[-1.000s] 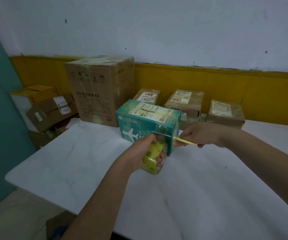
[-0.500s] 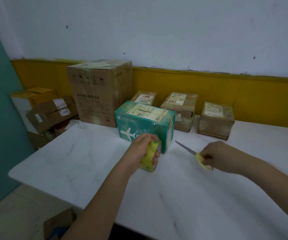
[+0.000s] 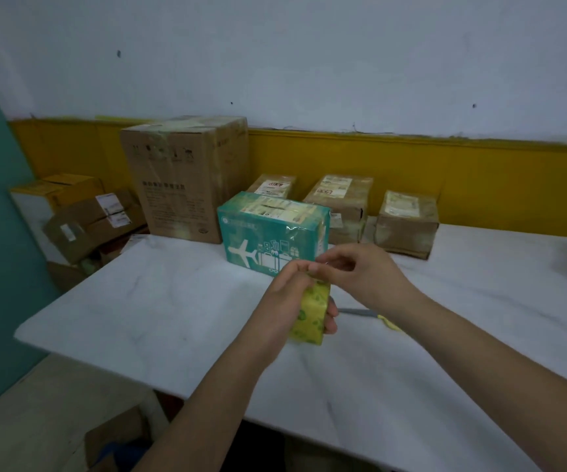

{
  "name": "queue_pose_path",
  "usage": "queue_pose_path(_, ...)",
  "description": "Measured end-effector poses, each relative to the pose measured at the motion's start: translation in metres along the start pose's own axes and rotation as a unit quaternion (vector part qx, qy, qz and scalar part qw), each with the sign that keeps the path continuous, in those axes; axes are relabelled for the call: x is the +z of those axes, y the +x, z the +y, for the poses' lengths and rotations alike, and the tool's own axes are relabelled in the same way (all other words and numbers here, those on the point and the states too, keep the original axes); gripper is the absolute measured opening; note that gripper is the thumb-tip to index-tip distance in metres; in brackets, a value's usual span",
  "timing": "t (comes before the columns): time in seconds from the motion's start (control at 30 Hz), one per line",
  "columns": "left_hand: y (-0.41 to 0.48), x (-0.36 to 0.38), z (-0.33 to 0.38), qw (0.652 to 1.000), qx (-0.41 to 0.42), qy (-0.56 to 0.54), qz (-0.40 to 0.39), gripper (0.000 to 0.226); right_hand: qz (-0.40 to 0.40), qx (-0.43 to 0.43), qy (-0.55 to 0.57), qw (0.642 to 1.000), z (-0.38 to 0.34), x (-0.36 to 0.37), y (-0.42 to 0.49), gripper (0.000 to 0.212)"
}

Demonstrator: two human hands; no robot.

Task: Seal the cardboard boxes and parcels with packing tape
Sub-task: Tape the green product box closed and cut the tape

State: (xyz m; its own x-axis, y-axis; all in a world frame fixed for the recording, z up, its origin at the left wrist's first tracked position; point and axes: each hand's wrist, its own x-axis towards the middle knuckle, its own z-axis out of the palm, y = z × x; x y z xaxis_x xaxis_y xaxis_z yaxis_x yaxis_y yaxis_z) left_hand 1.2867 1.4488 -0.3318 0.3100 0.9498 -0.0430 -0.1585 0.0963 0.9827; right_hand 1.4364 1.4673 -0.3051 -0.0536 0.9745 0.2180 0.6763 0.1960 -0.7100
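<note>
The right hand (image 3: pixel 353 274) had let go of the scissors (image 3: pixel 365 314). Half a second before it had held them out to the right, blade pointing at the green box (image 3: pixel 268 229); now they lay flat on the table (image 3: pixel 139 301), partly hidden under that wrist, yellow handle toward the near edge. The hand itself had come across to the roll (image 3: pixel 311 315), its thumb and forefinger drawn together at the roll's top edge and the other fingers loosely curled. In the blur I could not tell whether it had caught a loose end. The left hand (image 3: pixel 289 294) still gripped the yellow-green roll, fingers wrapped round its side, holding it upright above the middle of the table and just in front of the box. The green box had not moved: it stood toward the far side, glossy tape across its top and down its front. Behind it, the tall carton (image 3: pixel 183 178) stood at the far left corner. Three small brown parcels (image 3: pixel 408 219) sat along the far edge against the yellow wall band, as before.
</note>
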Motion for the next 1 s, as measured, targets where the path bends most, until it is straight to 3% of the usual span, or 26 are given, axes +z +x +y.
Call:
queue_pose_path(0.2,-0.054,0.006,-0.014,0.996,-0.064,-0.038,-0.051,0.027,0.016,0.005,-0.076,0.997,-0.006,0.015,-0.049,0.012)
queue_pose_path(0.3,-0.087,0.004,-0.022,0.99,-0.098,-0.08,-0.06,0.062,-0.009,-0.001,-0.075,0.997,-0.012,0.016,-0.084,0.008)
queue_pose_path(0.4,-0.115,0.003,-0.032,0.987,-0.103,-0.107,-0.065,0.076,-0.056,-0.002,-0.051,0.997,-0.018,0.02,-0.111,0.015)
queue_pose_path(0.43,-0.122,0.003,-0.04,0.984,-0.117,-0.112,-0.073,0.079,-0.04,-0.008,-0.044,0.998,-0.019,0.017,-0.115,0.016)
queue_pose_path(0.5,-0.137,0.002,-0.067,0.976,-0.178,-0.081,-0.096,0.089,0.11,-0.027,-0.074,0.991,-0.012,-0.004,-0.106,0.014)
queue_pose_path(0.53,-0.144,0.002,-0.084,0.976,-0.184,-0.024,-0.114,0.094,0.186,-0.025,-0.097,0.977,-0.007,-0.023,-0.099,0.014)
queue_pose_path(0.57,-0.151,0.003,-0.096,0.978,-0.165,0.036,-0.126,0.091,0.213,-0.008,-0.111,0.971,-0.004,-0.041,-0.093,0.015)
queue_pose_path(0.6,-0.154,0.004,-0.103,0.978,-0.156,0.06,-0.123,0.084,0.177,0.019,-0.13,0.975,0.001,-0.052,-0.088,0.017)
queue_pose_path(0.67,-0.16,0.008,-0.101,0.983,-0.146,0.032,-0.11,0.082,0.009,0.046,-0.159,0.986,0.014,-0.045,-0.09,0.022)
queue_pose_path(0.77,-0.158,0.013,-0.076,0.985,-0.09,-0.074,-0.131,0.083,-0.187,0.056,-0.028,0.98,0.015,-0.002,-0.118,0.045)
queue_pose_path(0.87,-0.152,0.016,-0.071,0.99,-0.051,-0.047,-0.121,0.08,-0.27,0.024,0.016,0.963,0.006,0.011,-0.135,0.071)
queue_pose_path(0.93,-0.152,0.018,-0.072,0.991,-0.044,-0.025,-0.123,0.078,-0.27,0.008,0.035,0.962,0.001,0.009,-0.141,0.056)
queue_pose_path(1.0,-0.154,0.02,-0.073,0.993,-0.038,-0.031,-0.112,0.08,-0.244,-0.004,0.032,0.969,-0.002,0.008,-0.146,0.025)
